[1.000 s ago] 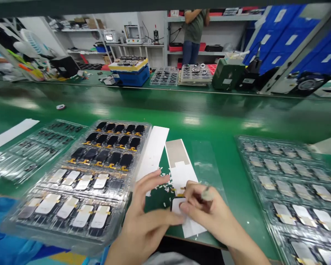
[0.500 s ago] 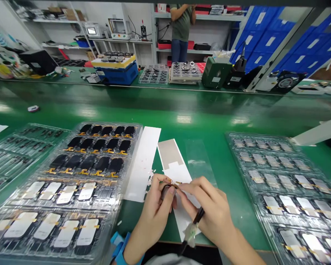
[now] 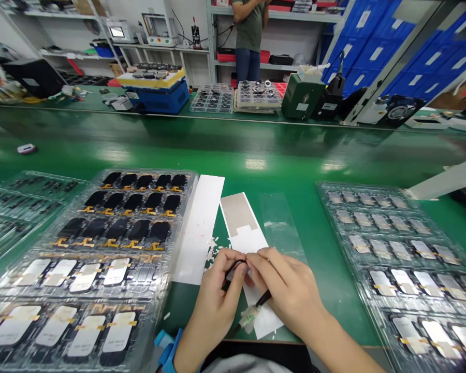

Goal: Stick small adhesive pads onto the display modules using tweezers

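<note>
Swung lower now, black tweezers point(image 3: 262, 299) sit clenched in the right hand point(image 3: 289, 292); the left hand point(image 3: 215, 300) pinches a thin dark strip point(image 3: 233, 269) over white paper point(image 3: 266, 321).

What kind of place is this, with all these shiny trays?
Probably a small electronics factory. A long green workbench holds clear plastic trays of matching dark parts with gold tabs, and a white machine sits on shelves behind.

Bare left hand point(image 3: 217, 295), right hand point(image 3: 287, 290), blue wrist strap point(image 3: 166, 348), grey top point(image 3: 243, 366)
</note>
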A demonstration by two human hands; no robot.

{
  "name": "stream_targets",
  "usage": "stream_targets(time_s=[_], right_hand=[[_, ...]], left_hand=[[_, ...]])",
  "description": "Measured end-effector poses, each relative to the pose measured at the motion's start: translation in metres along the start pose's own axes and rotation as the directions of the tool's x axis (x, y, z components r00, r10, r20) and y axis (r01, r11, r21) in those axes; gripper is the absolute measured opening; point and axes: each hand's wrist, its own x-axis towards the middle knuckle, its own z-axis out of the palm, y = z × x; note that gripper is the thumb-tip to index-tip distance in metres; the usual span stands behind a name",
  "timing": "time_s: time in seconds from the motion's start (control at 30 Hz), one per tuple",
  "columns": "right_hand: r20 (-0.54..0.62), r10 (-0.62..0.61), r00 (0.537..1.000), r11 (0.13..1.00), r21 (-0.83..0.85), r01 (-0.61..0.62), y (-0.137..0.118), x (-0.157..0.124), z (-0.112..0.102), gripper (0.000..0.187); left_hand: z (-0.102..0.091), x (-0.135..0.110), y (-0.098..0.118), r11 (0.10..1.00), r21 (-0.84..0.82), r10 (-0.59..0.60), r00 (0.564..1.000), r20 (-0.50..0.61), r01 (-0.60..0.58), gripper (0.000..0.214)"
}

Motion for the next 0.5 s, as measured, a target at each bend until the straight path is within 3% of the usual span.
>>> stream_targets(time_s=[0.13, 0.27, 0.37, 0.5], right_hand=[[0.025, 0.052, 0.998, 0.997, 0.062, -0.053, 0.001, 0.003, 0.004, 0.020], [0.079, 0.208, 0.975, 0.945, 0.242, -0.221, 0.007, 0.012, -0.004, 0.016], [0.213, 0.326, 0.921, 0.832, 0.398, -0.387, 0.016, 0.021, -0.010, 0.015], [0.436, 0.350, 0.829, 0.642, 0.532, -0.552, 0.026, 0.026, -0.003, 0.030]], left_hand=[[0.000, 0.001, 0.001, 1.000, -0.006, -0.009, 1.000, -0.026, 0.009, 0.015], [0.001, 0.001, 0.002, 0.997, -0.063, -0.053, 0.993, -0.107, 0.046, 0.017], [0.000, 0.002, 0.001, 0.985, -0.175, -0.042, 0.972, -0.233, 0.000, 0.017], [-0.004, 0.003, 0.001, 0.976, -0.200, 0.010, 0.935, -0.354, -0.087, 0.018]])
